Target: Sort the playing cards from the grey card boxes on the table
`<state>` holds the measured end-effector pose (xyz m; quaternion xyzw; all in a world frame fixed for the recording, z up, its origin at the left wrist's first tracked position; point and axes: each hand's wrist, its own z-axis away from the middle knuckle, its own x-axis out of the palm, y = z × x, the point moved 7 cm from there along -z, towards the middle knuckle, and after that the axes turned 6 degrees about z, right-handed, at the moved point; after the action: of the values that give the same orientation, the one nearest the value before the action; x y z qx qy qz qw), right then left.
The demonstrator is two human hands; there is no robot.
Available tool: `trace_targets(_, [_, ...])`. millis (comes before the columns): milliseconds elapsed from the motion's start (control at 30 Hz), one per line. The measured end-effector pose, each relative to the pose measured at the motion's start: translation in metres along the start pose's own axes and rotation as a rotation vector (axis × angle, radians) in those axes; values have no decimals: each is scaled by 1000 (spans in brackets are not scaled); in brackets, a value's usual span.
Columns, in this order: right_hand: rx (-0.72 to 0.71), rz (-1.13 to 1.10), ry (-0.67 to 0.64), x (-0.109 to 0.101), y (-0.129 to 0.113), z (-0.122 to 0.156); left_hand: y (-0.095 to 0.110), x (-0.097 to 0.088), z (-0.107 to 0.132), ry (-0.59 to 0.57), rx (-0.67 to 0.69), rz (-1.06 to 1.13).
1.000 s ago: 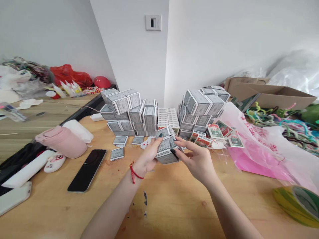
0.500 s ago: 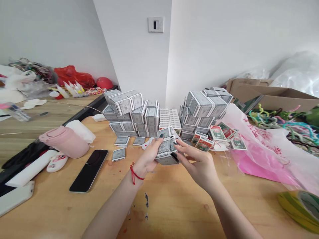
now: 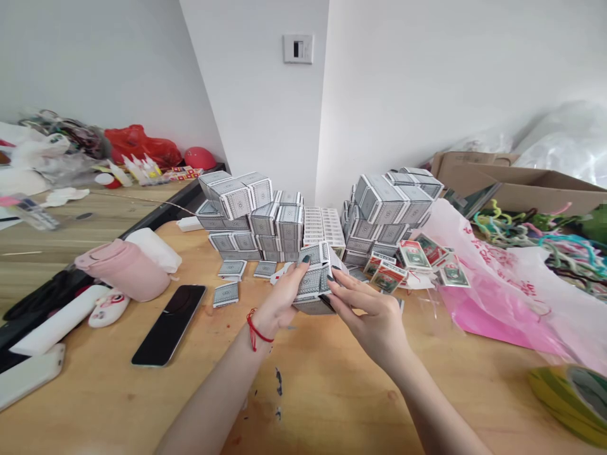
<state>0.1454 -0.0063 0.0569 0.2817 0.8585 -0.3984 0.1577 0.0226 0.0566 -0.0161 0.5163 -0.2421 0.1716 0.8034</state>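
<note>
Card block, one: left hand grip closed on its nine-o'clock side; right hand grip half-closed at three o'clock, hold unclear. Tape roll: bench, four o'clock.

I see grey-and-white ornate print on the card block, red string bracelet, pale pink pouch, black phone screen, red-and-green card boxes, yellow-green tape roll.
</note>
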Motion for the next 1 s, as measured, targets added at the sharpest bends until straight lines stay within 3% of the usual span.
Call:
trace_targets(200, [33, 27, 4, 3, 3, 3, -9, -5, -2, 37, -56, -2])
trace_targets(333, [81, -28, -33, 3, 6, 2, -4, -4, -2, 17, -43, -29])
trace_targets(433, [180, -162, -145, 5, 14, -2, 7, -2, 2, 9, 45, -76])
trace_targets(567, [348, -286, -78, -5, 37, -6, 20, 5, 13, -32, 226, -185])
trace_targets(700, [432, -383, -123, 0, 50, -7, 22, 17, 23, -119, 293, -260])
trace_targets(867, [453, -445, -228, 10, 50, -6, 24, 27, 30, -188, 343, -296])
trace_targets(1000, [344, -345, -194, 12, 43, -7, 18, 27, 26, -185, 326, -244])
